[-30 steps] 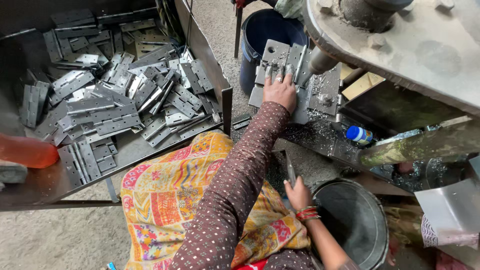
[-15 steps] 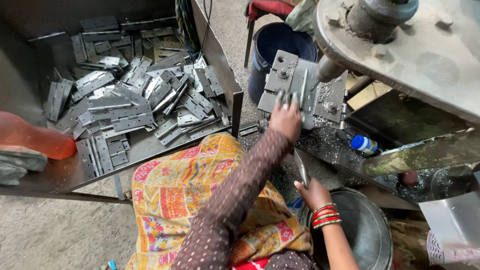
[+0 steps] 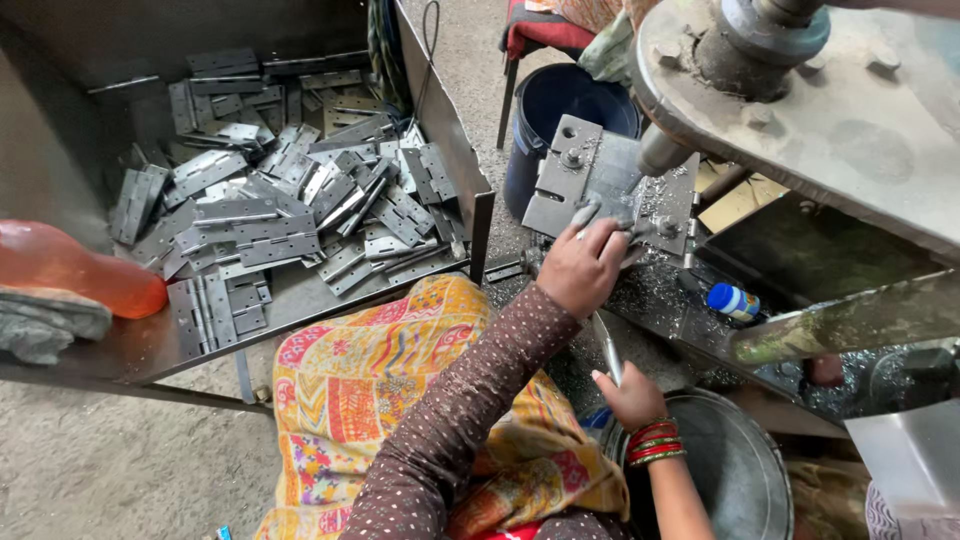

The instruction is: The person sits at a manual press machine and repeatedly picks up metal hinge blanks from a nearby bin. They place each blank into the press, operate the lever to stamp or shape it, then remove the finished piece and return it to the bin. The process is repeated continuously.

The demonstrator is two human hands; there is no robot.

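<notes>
My left hand, in a brown dotted sleeve, reaches to the grey steel jig plate under the press head. Its fingers are closed on a small grey metal hinge piece at the plate's near edge. My right hand, with red bangles at the wrist, is lower and nearer to me, beside a round metal basin. It grips a thin flat metal piece that stands edge-on and points up toward my left hand.
A steel tray table on the left holds several loose grey hinges. An orange bottle and a grey rag lie at its left end. A blue bucket, a blue-capped bottle and a patterned cloth on my lap are close by.
My left hand has drawn back from the middle of the jig plate to its near edge. My right hand has lifted a little with the thin metal piece.
</notes>
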